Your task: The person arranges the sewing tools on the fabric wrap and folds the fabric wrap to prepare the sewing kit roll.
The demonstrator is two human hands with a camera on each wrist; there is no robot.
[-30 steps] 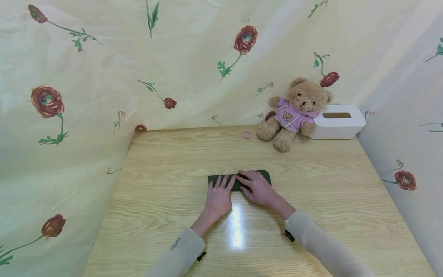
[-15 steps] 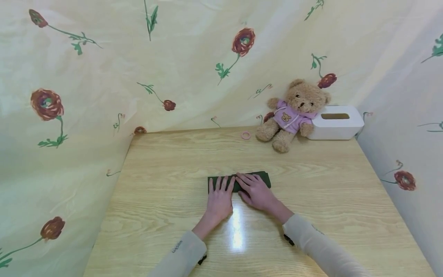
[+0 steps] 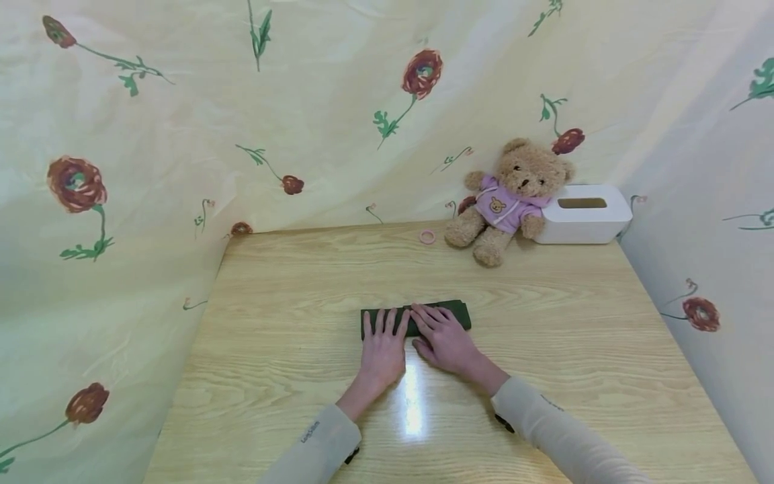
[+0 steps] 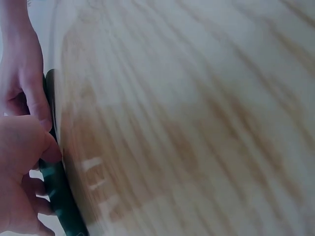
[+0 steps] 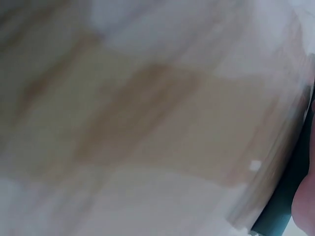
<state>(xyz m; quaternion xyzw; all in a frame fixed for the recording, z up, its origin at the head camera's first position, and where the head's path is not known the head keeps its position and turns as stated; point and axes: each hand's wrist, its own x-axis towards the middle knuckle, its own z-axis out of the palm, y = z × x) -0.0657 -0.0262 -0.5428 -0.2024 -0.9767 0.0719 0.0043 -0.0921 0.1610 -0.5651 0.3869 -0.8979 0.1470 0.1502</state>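
Note:
A dark green folded cloth (image 3: 461,313) lies as a narrow strip on the wooden table. My left hand (image 3: 383,353) rests on its left half, fingers spread and fairly straight. On the right half lies my right hand (image 3: 449,343), its fingertips close to those of the left. The left wrist view shows the cloth (image 4: 63,199) with a rounded near edge and the left thumb (image 4: 50,151) touching it. In the right wrist view only a corner of the cloth (image 5: 280,206) and part of the right hand (image 5: 305,204) show.
A teddy bear (image 3: 506,202) in a purple hoodie sits at the back right, leaning by a white tissue box (image 3: 583,225). A pink ring (image 3: 427,236) lies left of the bear. Flowered sheeting (image 3: 326,121) walls the table (image 3: 272,323) at back and sides.
Both hands stay on the cloth and have shifted only slightly; the right fingers look a little straighter. The whole head view has drifted slightly. The cloth keeps its shape.

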